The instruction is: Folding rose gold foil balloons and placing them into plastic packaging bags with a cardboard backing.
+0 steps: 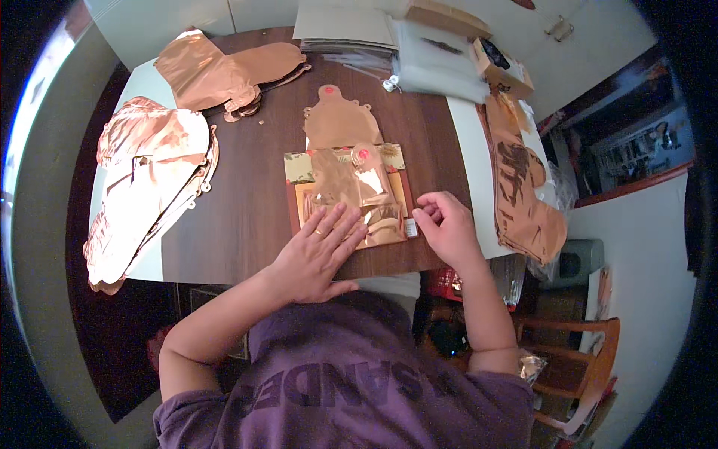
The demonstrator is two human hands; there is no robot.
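A flat rose-gold foil balloon [340,176] lies folded on a cream and brown printed card or sleeve [299,169] in the middle of the table. Its upper part [340,123], rounded with small tabs and a red mark, reaches past the card's far edge. My left hand [318,251] is open, with outstretched fingers pressed flat on the near left part of the foil; a ring shows on one finger. Just right of the card hovers my right hand [449,224], fingers loosely curled, thumb and forefinger slightly apart, nothing visible between them.
Flat foil balloons lie in piles at far left [224,71], left [149,172] and right [523,194] on the dark wood table [247,165]. A stack of pale sheets [344,30], clear plastic bags [434,60] and an open cardboard box [508,71] stand at the back. A wooden chair [591,359] is at lower right.
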